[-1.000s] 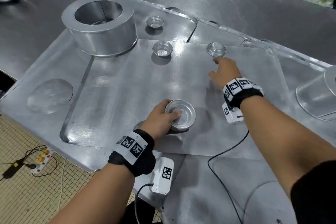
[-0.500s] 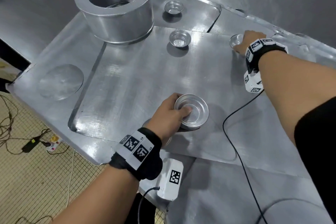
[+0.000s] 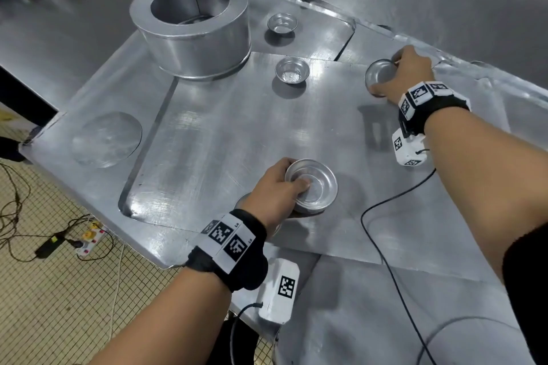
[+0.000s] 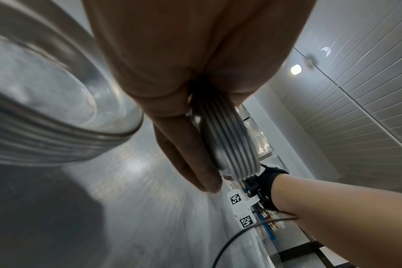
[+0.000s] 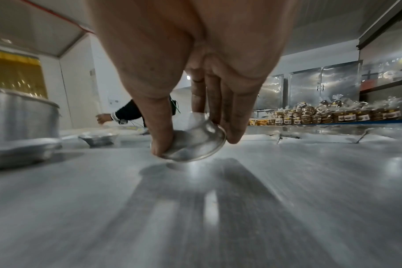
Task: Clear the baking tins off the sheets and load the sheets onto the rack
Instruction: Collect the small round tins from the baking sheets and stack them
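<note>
Bench [image 3: 444, 3] carries overlapping baking sheets; top sheet [image 3: 225, 139] is the landmark. Large ring mould [image 3: 189, 29] sits at its far-left corner, off the sheet's main area. Left hand [image 3: 274, 191] at the sheet's near edge, grip clamped on a nested stack of tins [image 3: 311, 185], thumb inside the rim; likely collecting tins into one pile for a single carry-off. Right hand [image 3: 406, 74] at the sheet's far-right edge, grip pinched on a small tin [image 3: 378, 75], tilted and lifted off the surface. One loose tin [image 3: 292, 71] on the sheet's far edge, another tin [image 3: 281, 23] beyond it.
</note>
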### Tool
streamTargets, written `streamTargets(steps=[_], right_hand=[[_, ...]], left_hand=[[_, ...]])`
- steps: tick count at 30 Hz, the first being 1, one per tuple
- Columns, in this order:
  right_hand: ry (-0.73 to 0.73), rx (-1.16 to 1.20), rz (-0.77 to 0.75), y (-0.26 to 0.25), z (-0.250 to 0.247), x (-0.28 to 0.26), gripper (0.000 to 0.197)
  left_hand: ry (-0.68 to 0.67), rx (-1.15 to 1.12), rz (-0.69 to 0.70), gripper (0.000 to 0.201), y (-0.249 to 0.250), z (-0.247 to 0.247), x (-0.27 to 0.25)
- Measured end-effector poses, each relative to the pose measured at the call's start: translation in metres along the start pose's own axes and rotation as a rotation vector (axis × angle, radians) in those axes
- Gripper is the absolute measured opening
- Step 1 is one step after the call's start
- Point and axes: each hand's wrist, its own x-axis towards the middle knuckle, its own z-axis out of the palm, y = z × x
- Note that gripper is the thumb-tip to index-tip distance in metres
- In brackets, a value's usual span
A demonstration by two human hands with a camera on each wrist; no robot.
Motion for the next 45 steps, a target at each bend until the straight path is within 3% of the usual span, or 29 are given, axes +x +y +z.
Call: streamTargets(steps=[6,12,15,18,23,26,32,41,45], right_hand=[[0.069,0.199,-0.172,-0.010,-0.015,-0.052,0.078],[0.065,0.527,-0.287,-0.029,-0.032,-0.146,0.070],[0.072,0.679,-0.303,-0.037,-0.033,-0.194,0.066],[0.060,0.685,-0.335,-0.041,-0.030,-0.234,0.064],[0.059,0.720,-0.366,-0.041,-0.017,-0.275,0.065],[0.035,0.745,-0.359,-0.041,-0.010,-0.287,0.067],[-0.053,0.766,-0.350,-0.045,-0.001,-0.292,0.066],[-0.366,0.674,-0.367,-0.043,-0.008,-0.268,0.081],[-0.466,0.457,-0.346,-0.041,0.000,-0.238,0.065]], left_hand=[[0.001,-0.041,-0.023,0.023,0.002,0.003,-0.005],[-0.004,-0.084,-0.023,0.024,0.002,0.004,-0.010],[-0.034,-0.120,-0.033,0.037,0.003,0.004,-0.012],[-0.109,-0.102,-0.032,0.053,0.006,0.002,-0.014],[-0.188,-0.034,0.006,0.056,0.008,0.001,-0.016],[-0.158,-0.034,0.010,0.050,0.008,0.003,-0.016],[-0.143,-0.001,0.037,0.020,0.005,0.000,-0.015],[-0.070,0.008,0.078,0.018,0.009,-0.016,-0.012],[-0.022,-0.057,0.075,0.023,0.013,-0.025,-0.012]])
